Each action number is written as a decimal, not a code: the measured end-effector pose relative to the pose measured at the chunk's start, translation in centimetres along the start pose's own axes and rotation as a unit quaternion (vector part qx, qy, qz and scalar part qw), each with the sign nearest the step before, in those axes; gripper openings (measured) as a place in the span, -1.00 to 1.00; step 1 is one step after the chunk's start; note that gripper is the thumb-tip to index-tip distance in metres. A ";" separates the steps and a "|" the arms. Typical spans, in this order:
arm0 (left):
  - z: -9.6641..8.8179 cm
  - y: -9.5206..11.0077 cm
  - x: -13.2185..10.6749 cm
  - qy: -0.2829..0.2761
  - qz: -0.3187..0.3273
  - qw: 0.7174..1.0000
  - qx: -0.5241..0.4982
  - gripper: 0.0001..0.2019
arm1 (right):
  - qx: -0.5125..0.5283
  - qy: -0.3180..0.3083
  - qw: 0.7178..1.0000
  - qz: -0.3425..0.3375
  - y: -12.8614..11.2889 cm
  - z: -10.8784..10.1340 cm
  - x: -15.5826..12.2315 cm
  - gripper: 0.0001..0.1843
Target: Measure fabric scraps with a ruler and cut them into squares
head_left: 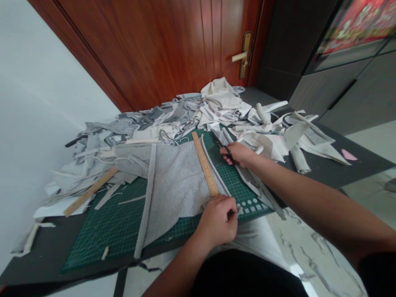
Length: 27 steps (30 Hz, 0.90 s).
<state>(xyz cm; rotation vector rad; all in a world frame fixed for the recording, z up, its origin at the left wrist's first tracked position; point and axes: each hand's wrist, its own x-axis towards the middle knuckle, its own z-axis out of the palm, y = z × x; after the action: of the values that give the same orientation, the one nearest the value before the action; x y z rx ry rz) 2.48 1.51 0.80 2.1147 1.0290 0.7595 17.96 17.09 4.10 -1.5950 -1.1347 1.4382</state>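
Note:
A piece of grey fabric (176, 177) lies on the green cutting mat (102, 235), with a pale folded edge along its left side. Across its right part rests a wooden ruler (204, 163). My left hand (219, 219) is closed at the fabric's lower right corner, by the ruler's near end; the fabric bunches at its fingers. Dark scissors (220, 143) are in my right hand (238, 154), fingers through the handles, blades pointing away and left. A narrow grey strip (215, 169) runs beside the ruler, and more grey fabric lies under my right hand.
Heaps of grey scraps (176, 111) and cream fabric pieces (221, 99) cover the table's back. A second wooden ruler (91, 192) lies on scraps at left. Rolled pieces (299, 159) and a pink scrap (349, 155) are at right. A wooden door (154, 45) stands behind.

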 end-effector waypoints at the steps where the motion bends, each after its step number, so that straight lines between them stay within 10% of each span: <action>1: 0.0 0.0 0.0 -0.001 -0.001 1.000 -0.001 -0.80 | -0.001 0.003 1.000 -0.001 0.2 -0.4 0.0 -0.64; 10: -0.1 0.0 0.2 -0.004 -0.010 1.000 0.002 -0.81 | -0.037 0.012 0.999 -0.016 1.0 -3.2 -0.9 -0.68; 17: 0.0 0.4 -0.2 0.009 0.018 1.000 -0.001 -0.84 | -0.161 -0.043 0.984 -0.068 0.2 -10.6 -5.2 -0.64; 24: -1.1 0.8 0.3 0.111 -0.072 0.979 0.157 -0.87 | -0.576 0.148 0.801 -0.078 2.3 -18.5 -2.2 -0.69; 27: -2.9 0.3 1.8 0.067 -0.178 0.944 0.268 -0.70 | -0.601 0.169 0.778 -0.069 4.1 -19.4 -0.7 -0.78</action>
<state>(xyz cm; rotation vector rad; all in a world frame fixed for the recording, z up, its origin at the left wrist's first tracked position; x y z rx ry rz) 1.46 3.74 3.16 2.2273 1.7984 0.4801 37.73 16.06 3.36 -2.3427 -2.0479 0.1288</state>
